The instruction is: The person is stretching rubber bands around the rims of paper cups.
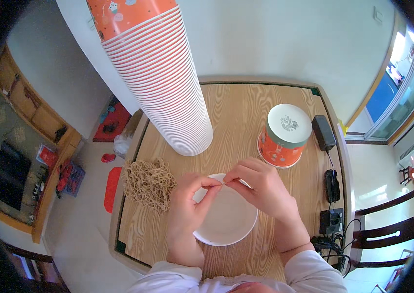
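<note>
My left hand [193, 199] and my right hand [260, 188] meet over a white round dish-like piece [227, 222] on the table. Both are closed, thumb and forefinger pinched, with the fingertips almost touching. Something small and thin seems to be between them; its kind is too small to make out. Left of my left hand lies a tangled heap of thin tan strands [149, 184]. Beyond my right hand an orange paper tub [281, 146] stands upside down, its white base up.
A tall stack of nested orange paper tubs [163, 83] rises at the table's back left. Along the right edge lie a black power adapter [324, 133], a black box [332, 221] and tangled cables [331, 246]. A dark wooden chair [392, 234] stands at the right.
</note>
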The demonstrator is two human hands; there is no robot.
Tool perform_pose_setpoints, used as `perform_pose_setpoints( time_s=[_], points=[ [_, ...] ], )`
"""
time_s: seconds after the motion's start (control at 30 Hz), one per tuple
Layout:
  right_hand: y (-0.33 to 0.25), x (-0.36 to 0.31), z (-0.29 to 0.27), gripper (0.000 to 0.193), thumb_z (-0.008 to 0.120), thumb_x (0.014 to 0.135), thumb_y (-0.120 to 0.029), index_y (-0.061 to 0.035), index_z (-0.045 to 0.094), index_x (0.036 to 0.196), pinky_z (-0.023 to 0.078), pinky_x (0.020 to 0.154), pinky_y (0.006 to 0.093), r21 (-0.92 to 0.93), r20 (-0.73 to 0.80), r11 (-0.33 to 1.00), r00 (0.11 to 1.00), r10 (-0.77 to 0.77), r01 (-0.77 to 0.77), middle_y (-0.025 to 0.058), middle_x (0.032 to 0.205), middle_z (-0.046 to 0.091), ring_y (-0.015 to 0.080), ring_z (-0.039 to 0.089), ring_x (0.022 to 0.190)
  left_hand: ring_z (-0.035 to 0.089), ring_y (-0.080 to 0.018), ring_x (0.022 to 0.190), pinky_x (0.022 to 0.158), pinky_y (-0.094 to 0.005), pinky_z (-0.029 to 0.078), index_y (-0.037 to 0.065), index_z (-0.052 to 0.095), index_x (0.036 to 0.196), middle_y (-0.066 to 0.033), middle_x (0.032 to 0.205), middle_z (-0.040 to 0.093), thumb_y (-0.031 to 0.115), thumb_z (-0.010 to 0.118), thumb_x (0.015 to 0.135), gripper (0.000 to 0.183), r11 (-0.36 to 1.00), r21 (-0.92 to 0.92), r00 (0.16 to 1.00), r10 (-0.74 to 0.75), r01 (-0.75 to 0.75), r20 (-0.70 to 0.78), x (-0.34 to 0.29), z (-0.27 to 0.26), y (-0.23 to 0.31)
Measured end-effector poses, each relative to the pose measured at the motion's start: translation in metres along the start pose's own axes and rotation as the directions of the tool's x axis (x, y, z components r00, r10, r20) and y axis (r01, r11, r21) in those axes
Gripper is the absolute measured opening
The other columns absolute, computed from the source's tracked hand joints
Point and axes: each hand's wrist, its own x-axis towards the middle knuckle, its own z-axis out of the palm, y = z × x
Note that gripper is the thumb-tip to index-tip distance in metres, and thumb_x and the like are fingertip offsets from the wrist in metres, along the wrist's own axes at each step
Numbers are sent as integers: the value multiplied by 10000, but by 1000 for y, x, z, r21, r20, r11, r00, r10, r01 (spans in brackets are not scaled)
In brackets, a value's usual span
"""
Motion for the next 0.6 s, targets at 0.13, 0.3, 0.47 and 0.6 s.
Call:
perform_pose_setpoints(
  time_s=[0.13,0.3,0.47,0.6],
  points=[
    [-10,1,-6,89,698,744,-32,-42,635,806,471,606,348,-4,-2,999,999,-52,52,70,766,604,256,592,705,614,-234,759,704,-339,469,40,661,849,-87,785,637,27,721,734,130,1000,-2,999,9,-9,-39,0,-2,13],
    [-5,2,-4,79,683,765,-51,-33,628,817,463,600,363,-23,5,996,996,-85,85,83,758,596,273,583,705,600,-239,733,679,-343,460,47,665,811,-79,751,622,27,738,710,126,998,53,997,41,-37,-66,1,0,5],
    [-3,-3,-4,154,710,757,-92,-39,622,872,463,609,370,-110,87,993,996,-36,45,85,764,596,276,581,700,591,-254,741,683,-352,452,51,664,808,-76,753,620,28,737,706,128,993,70,993,98,-94,-62,1,-1,1],
    [-8,0,-4,160,721,745,-86,-52,626,869,457,607,368,52,24,999,1000,9,-11,74,761,595,269,579,695,588,-258,749,692,-363,446,53,664,805,-76,759,621,30,735,706,123,996,61,995,72,-68,-68,-1,-2,1]
  ],
)
